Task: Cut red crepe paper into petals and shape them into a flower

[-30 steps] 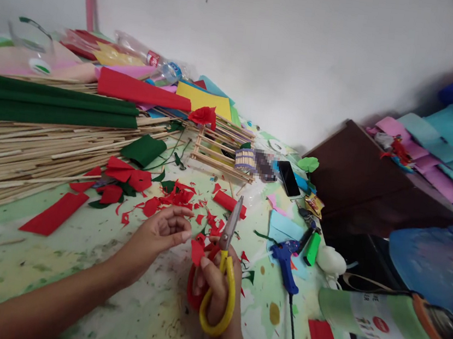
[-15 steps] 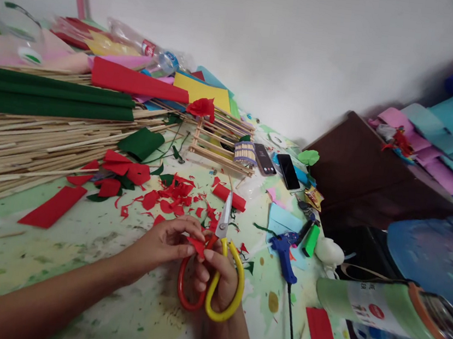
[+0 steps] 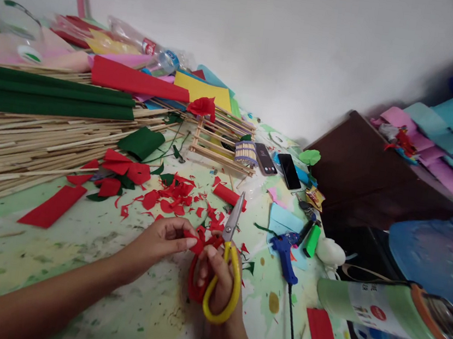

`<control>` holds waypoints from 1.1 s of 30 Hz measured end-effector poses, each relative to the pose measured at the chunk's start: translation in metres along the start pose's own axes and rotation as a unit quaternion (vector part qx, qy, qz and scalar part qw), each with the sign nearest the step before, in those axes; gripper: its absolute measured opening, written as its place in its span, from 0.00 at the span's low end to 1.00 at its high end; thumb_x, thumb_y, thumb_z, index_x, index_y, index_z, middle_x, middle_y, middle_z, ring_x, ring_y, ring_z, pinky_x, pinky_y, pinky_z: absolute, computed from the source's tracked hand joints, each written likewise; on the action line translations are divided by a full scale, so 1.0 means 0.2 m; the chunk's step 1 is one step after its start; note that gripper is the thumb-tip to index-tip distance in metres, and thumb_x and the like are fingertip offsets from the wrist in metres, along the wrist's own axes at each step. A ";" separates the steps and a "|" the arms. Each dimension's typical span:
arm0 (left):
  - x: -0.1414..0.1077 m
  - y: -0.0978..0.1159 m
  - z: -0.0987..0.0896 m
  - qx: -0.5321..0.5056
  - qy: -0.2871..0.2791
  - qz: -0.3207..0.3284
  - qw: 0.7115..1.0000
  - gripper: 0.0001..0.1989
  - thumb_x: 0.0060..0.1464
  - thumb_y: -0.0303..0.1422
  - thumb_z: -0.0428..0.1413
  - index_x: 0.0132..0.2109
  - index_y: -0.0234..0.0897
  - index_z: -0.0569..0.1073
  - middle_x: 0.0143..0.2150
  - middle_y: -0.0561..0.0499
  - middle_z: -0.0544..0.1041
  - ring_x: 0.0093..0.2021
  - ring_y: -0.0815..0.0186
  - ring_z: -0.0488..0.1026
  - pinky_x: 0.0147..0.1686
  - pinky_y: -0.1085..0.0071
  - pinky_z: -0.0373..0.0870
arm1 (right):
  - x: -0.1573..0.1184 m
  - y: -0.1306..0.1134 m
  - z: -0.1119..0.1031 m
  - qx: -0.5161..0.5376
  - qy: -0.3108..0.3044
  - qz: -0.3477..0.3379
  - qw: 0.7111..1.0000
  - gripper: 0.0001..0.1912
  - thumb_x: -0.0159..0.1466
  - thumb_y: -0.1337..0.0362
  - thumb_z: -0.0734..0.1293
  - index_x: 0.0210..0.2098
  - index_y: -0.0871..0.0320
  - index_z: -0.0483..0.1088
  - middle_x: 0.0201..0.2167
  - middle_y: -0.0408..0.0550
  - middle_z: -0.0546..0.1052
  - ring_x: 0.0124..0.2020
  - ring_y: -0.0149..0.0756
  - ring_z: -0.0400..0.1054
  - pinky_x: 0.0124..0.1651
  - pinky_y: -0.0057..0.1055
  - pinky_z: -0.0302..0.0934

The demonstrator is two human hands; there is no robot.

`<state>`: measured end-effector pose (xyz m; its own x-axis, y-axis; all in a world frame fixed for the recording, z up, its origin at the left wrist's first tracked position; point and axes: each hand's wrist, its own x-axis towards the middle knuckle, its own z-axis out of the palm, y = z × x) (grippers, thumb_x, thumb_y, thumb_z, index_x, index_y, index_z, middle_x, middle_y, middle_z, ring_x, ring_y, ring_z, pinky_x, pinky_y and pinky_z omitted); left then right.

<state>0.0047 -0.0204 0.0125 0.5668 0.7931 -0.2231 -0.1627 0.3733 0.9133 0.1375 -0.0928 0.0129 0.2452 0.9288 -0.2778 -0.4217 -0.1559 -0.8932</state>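
Observation:
A small piece of red paper is pinched between the thumb and fingers of my left hand. My right hand holds a pair of scissors with one red and one yellow handle; its blades point away from me and look closed. The right thumb is close to the paper piece, but I cannot tell whether it touches. Just beyond my hands lie many red paper scraps and a rolled red strip. A flat red strip rests to the left.
Thin bamboo sticks and a green paper roll fill the left. Behind stands a stick frame with a red paper flower. To the right are two phones, a blue glue gun with a cord, and a green bottle.
The scissors have turned in my right hand, their tips swinging right and the red handle slipping further behind the fingers. The red paper piece has shifted slightly in the left hand's pinch.

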 end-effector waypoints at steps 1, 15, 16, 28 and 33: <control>0.00 0.00 0.00 -0.002 0.006 -0.007 1.000 0.06 0.45 0.35 0.61 0.29 0.37 0.74 0.28 0.51 0.76 0.31 0.64 0.71 0.34 0.69 0.65 | 0.00 0.00 0.00 -0.019 0.006 -0.021 1.000 0.19 0.56 0.55 0.68 0.41 0.58 0.63 0.13 0.33 0.64 0.10 0.23 0.54 0.13 0.20 0.52; 0.00 0.00 0.02 -0.017 -0.002 -0.040 0.999 0.05 0.42 0.33 0.62 0.27 0.37 0.75 0.26 0.52 0.76 0.28 0.65 0.71 0.31 0.71 0.65 | 0.01 -0.03 0.02 -0.102 0.057 -0.022 0.993 0.19 0.51 0.62 0.69 0.40 0.57 0.62 0.16 0.33 0.66 0.10 0.23 0.53 0.12 0.21 0.51; 0.00 0.00 0.02 -0.018 0.004 -0.040 0.999 0.05 0.43 0.33 0.62 0.27 0.38 0.75 0.26 0.52 0.75 0.28 0.65 0.70 0.30 0.71 0.64 | 0.01 -0.03 0.02 -0.108 0.059 -0.024 0.992 0.19 0.51 0.62 0.69 0.40 0.57 0.62 0.16 0.33 0.66 0.11 0.23 0.54 0.12 0.21 0.51; 0.02 -0.03 -0.01 -0.014 0.059 -0.020 0.998 0.06 0.46 0.35 0.62 0.28 0.38 0.75 0.26 0.55 0.73 0.27 0.69 0.67 0.29 0.74 0.62 | 0.00 -0.04 0.02 -0.113 0.071 -0.031 0.991 0.18 0.52 0.63 0.69 0.41 0.58 0.62 0.19 0.35 0.68 0.12 0.22 0.53 0.14 0.20 0.50; 0.02 -0.03 -0.02 -0.036 0.076 -0.037 0.996 0.06 0.46 0.35 0.62 0.29 0.37 0.75 0.25 0.55 0.72 0.26 0.70 0.67 0.27 0.75 0.61 | 0.00 -0.05 0.02 -0.102 0.073 -0.047 0.991 0.16 0.52 0.63 0.68 0.39 0.56 0.62 0.20 0.35 0.67 0.11 0.21 0.53 0.13 0.20 0.50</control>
<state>0.0054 -0.0177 0.0041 0.4513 0.8236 -0.3436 -0.1855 0.4633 0.8666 0.1373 -0.0899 0.0237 0.4043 0.8863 -0.2257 -0.2104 -0.1500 -0.9660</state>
